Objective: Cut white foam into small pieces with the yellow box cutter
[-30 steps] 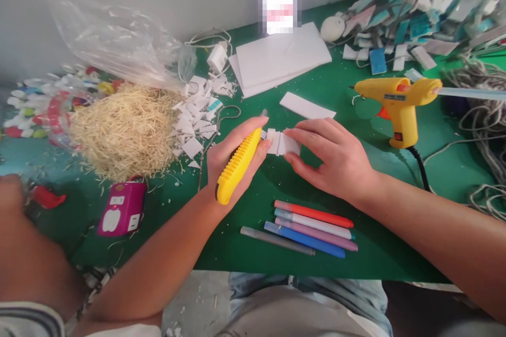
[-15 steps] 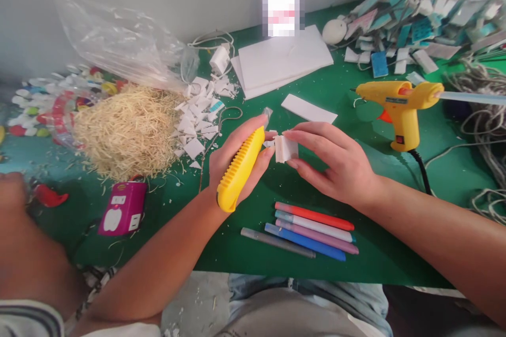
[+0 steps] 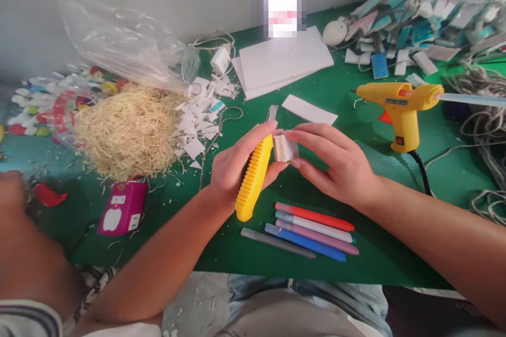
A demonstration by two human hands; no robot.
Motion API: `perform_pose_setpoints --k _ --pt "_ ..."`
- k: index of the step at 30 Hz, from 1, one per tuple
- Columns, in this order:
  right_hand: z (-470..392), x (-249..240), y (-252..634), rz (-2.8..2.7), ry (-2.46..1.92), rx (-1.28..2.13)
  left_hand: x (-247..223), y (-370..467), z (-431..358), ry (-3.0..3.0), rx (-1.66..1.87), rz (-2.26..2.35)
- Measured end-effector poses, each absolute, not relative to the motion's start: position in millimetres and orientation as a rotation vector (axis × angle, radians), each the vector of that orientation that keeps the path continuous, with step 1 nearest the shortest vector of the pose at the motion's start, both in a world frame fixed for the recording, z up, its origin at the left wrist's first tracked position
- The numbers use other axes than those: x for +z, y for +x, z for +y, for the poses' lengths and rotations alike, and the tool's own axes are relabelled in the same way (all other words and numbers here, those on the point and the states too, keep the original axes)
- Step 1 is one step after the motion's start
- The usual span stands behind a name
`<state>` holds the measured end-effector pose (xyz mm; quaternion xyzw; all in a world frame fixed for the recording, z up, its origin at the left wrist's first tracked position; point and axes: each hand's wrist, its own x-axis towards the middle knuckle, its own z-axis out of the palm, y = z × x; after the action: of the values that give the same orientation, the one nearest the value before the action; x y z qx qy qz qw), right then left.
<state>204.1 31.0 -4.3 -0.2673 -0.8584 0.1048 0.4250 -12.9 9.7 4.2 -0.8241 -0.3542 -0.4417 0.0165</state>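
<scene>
My left hand (image 3: 227,168) is closed around a yellow ribbed utility knife (image 3: 255,179), its handle slanting down toward me. A small translucent grey piece (image 3: 272,112) juts out above the left fingertips; I cannot tell if it belongs to the knife. Between the thumb and fingers of my right hand (image 3: 342,160) is a small white foam block (image 3: 281,148) with a layered edge. The left thumb and fingertips reach the block's near side too. The blade is hidden behind my left fingers. Just beyond the hands lies a white foam strip (image 3: 310,109).
Several markers (image 3: 312,229) lie before me. A yellow glue gun (image 3: 405,116) stands right, below heaped foam pieces (image 3: 427,21). White sheets (image 3: 284,63) lie at the back. Left are foam scraps (image 3: 193,121), shredded straw (image 3: 126,131), a purple box (image 3: 122,208) and another person's bare limb (image 3: 31,242).
My left hand has shifted right with the utility knife, closing up to the foam block, and the handle stands a little steeper. My right hand has stayed nearly still.
</scene>
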Motion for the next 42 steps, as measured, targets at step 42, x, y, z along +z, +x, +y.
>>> perform_pose_setpoints --k 42 --pt "32 -8 214 -2.419 -1.075 0.062 6 -5 5 -2.631 -1.318 -1.251"
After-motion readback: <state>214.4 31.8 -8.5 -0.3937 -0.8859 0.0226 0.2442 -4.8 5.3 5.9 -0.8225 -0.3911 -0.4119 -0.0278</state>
